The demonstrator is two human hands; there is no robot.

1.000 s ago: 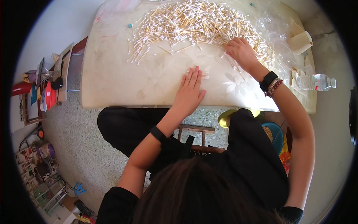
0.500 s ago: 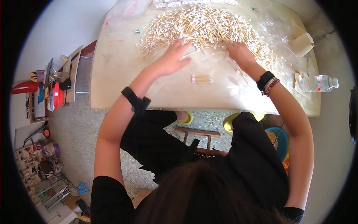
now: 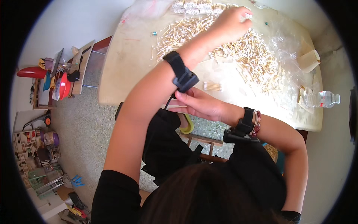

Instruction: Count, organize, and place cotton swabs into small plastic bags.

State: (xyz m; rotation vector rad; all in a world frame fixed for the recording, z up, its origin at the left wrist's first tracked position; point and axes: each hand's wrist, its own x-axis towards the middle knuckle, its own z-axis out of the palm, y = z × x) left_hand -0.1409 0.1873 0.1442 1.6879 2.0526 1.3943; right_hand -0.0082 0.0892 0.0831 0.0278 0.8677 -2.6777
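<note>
My left hand (image 3: 233,25) reaches across the loose pile of cotton swabs (image 3: 257,59) to the far side of the table. Its thumb and forefinger close around a small bundle of cotton swabs (image 3: 247,15), of which only the white tips show. Nearer me, my right hand (image 3: 203,104) is at the table's front edge, below the band on my left wrist. Its thumb shows, but its fingertips pass behind my left forearm, so what they hold, if anything, is hidden. A short, neat row of swabs (image 3: 213,86) lies flat just beyond my right hand.
Stacked swab bundles (image 3: 197,5) line the table's back edge. Clear plastic wrap (image 3: 285,52), a cream-coloured roll (image 3: 308,61) and a clear bottle lying on its side (image 3: 321,99) are on the right. A wooden stool (image 3: 203,140) is under the table.
My left hand has moved from the pile's near edge to the far bundles and closed on one. My right hand has left the pile and come back toward me, under my left forearm.
</note>
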